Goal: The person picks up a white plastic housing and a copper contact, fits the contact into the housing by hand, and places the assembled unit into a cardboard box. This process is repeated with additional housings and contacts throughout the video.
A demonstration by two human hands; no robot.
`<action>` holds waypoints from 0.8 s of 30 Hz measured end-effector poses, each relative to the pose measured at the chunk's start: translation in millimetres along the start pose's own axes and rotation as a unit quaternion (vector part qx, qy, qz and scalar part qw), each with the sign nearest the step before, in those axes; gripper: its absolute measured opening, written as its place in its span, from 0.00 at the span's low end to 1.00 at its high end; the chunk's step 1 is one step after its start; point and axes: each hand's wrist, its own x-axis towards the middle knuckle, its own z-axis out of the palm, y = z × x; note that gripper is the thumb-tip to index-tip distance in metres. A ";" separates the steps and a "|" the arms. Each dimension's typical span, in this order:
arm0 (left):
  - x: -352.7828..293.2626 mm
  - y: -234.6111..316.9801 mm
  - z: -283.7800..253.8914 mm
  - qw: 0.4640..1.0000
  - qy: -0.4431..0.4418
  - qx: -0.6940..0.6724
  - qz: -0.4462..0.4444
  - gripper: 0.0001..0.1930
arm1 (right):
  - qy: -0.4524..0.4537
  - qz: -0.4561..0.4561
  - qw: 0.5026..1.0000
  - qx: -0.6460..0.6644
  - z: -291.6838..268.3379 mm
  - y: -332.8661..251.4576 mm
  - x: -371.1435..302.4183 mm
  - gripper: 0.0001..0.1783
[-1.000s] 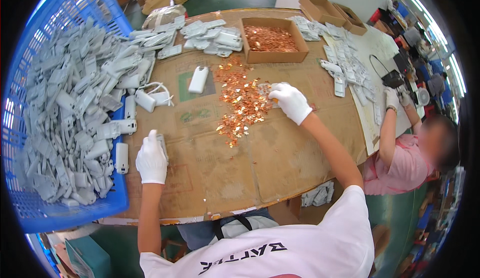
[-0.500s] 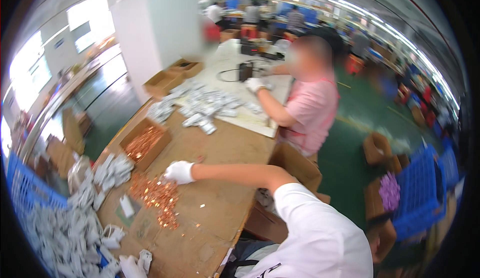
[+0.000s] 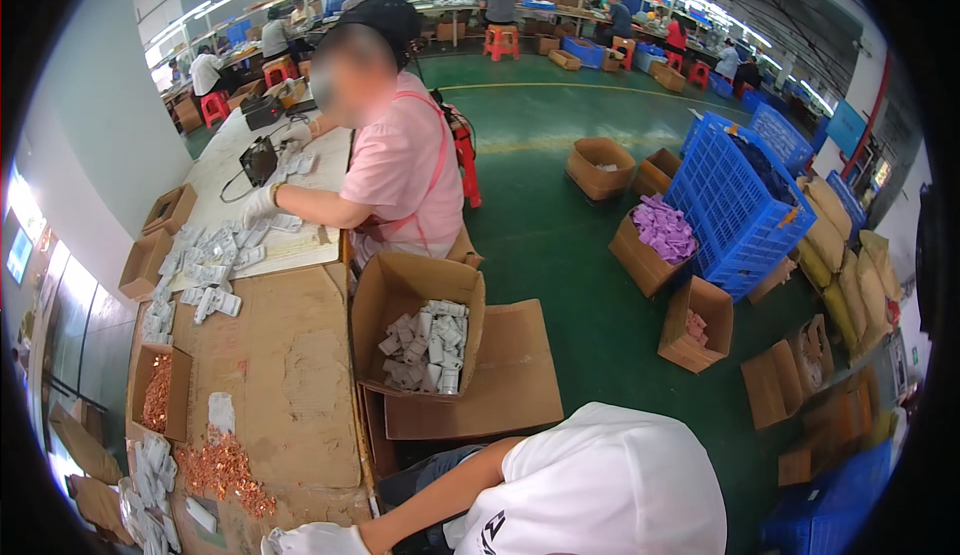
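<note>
My right hand (image 3: 316, 541), in a white glove, rests low at the picture's bottom edge. Its fingers are partly cut off, so whether they hold anything is hidden. Beyond it on the cardboard-covered table (image 3: 290, 355) lies a loose heap of small copper-coloured metal pieces (image 3: 225, 470). A single white plastic part (image 3: 201, 514) sits left of the hand. Farther off, a small cardboard box (image 3: 178, 410) contains more copper pieces. Grey-white plastic parts (image 3: 152, 470) are piled along the table's left side. My left hand is out of the picture.
A co-worker in pink (image 3: 400, 155) works with gloved hands at the table's far end, near scattered white parts (image 3: 215, 260). An open carton (image 3: 425, 340) of white parts stands right of the table. Blue crates (image 3: 735, 205) and a box of purple parts (image 3: 660, 230) stand on the floor.
The view has swung to the right. My right hand has left the copper heap and come back toward me; the open carton of white parts now shows.
</note>
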 end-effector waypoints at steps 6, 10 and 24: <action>-17.2 -2.3 45.3 0.993 0.057 -0.005 0.099 0.23 | 0.088 0.003 0.996 0.004 0.6 17.9 -21.1 0.04; -17.8 5.3 73.3 0.977 0.182 -0.023 0.105 0.24 | 0.101 0.083 0.991 0.002 -19.3 18.9 -17.4 0.07; -26.0 -10.6 117.4 0.914 0.374 0.136 0.079 0.21 | -0.026 0.404 0.867 0.289 -20.4 57.3 -22.5 0.13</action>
